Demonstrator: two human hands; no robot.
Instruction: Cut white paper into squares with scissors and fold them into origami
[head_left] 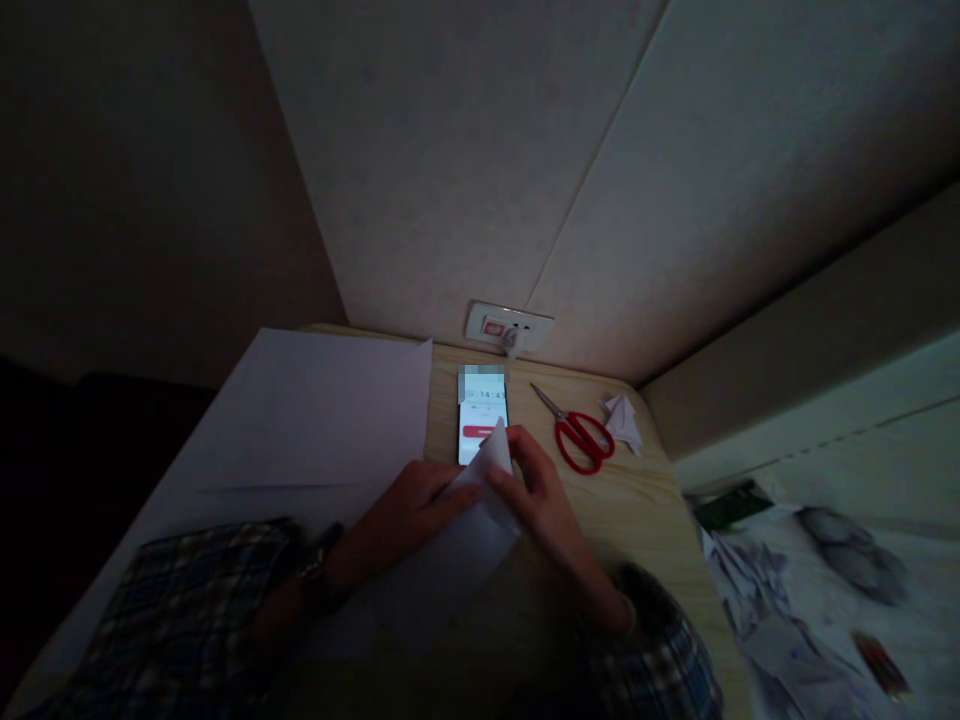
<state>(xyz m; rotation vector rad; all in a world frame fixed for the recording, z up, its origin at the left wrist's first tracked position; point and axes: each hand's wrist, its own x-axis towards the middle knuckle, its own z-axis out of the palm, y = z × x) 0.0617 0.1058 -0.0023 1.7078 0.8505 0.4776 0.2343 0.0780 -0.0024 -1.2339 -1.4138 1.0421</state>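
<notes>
A sheet of white paper [480,535] with a pointed, folded upper corner is held between both hands above the table. My left hand [420,505] grips its left side, thumb laid across the front. Near the folded tip, my right hand [536,495] pinches the paper between thumb and fingers. Just behind the paper lies a phone [482,410] with a lit screen, its lower part covered by the paper and fingers. To the right of the phone rest scissors [577,435] with red handles. A small folded paper piece [622,424] sits beyond them.
More white sheets [337,410] lie on the left of the wooden table [645,515]. A wall socket [508,327] with a plug in it is at the table's back edge. Lower right, beside the table, crumpled papers [780,620] and a green packet [735,506] lie on a pale surface.
</notes>
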